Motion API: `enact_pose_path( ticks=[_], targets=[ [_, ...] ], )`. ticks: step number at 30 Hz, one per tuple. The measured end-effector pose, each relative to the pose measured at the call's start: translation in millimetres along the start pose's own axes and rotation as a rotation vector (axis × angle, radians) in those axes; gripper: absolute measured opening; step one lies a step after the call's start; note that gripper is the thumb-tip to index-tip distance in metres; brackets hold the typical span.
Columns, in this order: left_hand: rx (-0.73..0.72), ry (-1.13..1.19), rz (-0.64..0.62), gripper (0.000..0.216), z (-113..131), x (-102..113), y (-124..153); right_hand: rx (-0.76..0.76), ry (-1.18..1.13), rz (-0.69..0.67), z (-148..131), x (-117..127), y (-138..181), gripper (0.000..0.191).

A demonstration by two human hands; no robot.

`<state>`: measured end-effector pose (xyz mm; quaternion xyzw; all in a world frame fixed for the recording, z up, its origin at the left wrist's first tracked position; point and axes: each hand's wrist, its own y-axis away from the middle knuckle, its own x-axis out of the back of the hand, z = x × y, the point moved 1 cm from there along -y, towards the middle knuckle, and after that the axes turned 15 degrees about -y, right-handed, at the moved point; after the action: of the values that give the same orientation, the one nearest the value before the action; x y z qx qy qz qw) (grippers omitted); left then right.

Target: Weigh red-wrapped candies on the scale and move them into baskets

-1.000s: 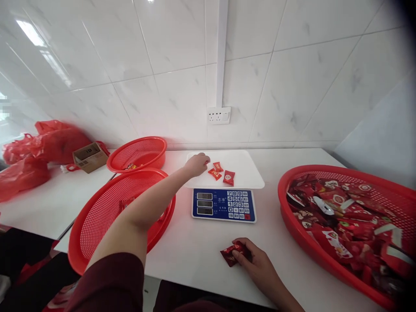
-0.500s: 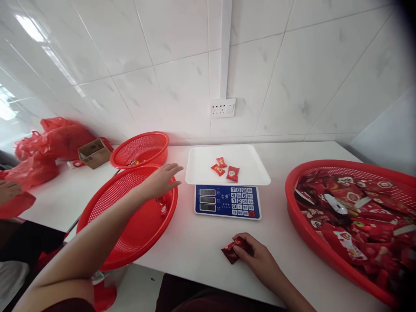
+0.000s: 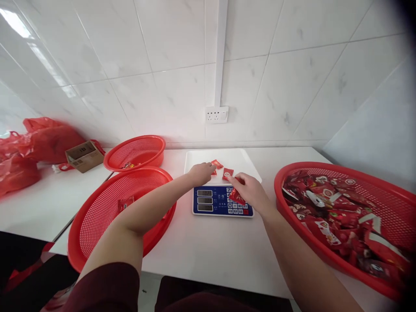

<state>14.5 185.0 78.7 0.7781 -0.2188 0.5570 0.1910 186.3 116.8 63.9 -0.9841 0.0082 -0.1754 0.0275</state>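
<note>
My left hand (image 3: 200,173) is over the white tray (image 3: 240,158) of a digital scale, fingers bent and closed at a small red wrapped candy that they partly hide. A second red candy (image 3: 216,164) lies just beyond its fingertips. To the right, a third red candy (image 3: 228,174) rests on the tray beside my right hand (image 3: 249,190). That hand is closed on red candy packets (image 3: 237,198), held above the keypad of the blue scale panel (image 3: 221,201); how many it holds is unclear.
Red packets fill the large red basket (image 3: 281,190) at right. On the left stand another red basket (image 3: 78,234) with a few packets and a smaller red basket (image 3: 162,149) behind it. Farther left are a cardboard box (image 3: 85,158) and red plastic bags (image 3: 55,141).
My left hand has swung right from above the left basket to the tray. My right hand has carried its packets up from the tabletop to the scale. A packet now shows in the left basket's middle.
</note>
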Motion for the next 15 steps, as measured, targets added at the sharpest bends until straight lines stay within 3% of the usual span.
enact_pose_path(
  ticks=[4, 10, 15],
  targets=[
    [0.103, 0.008, 0.027, 0.028, -22.7, 16.3, 54.5, 0.004, 0.404, 0.022, -3.2, -8.1, -34.5, 0.038],
    [0.281, 0.078, -0.065, 0.030, -58.9, 18.7, 157.4, 0.003, 0.542, -0.046, -11.2, -25.8, -79.2, 0.041],
    [0.241, 0.298, -0.186, 0.046, -29.9, 12.5, 222.2, -0.080, 0.653, -0.138, -18.5, -38.5, -103.2, 0.023]
  ],
)
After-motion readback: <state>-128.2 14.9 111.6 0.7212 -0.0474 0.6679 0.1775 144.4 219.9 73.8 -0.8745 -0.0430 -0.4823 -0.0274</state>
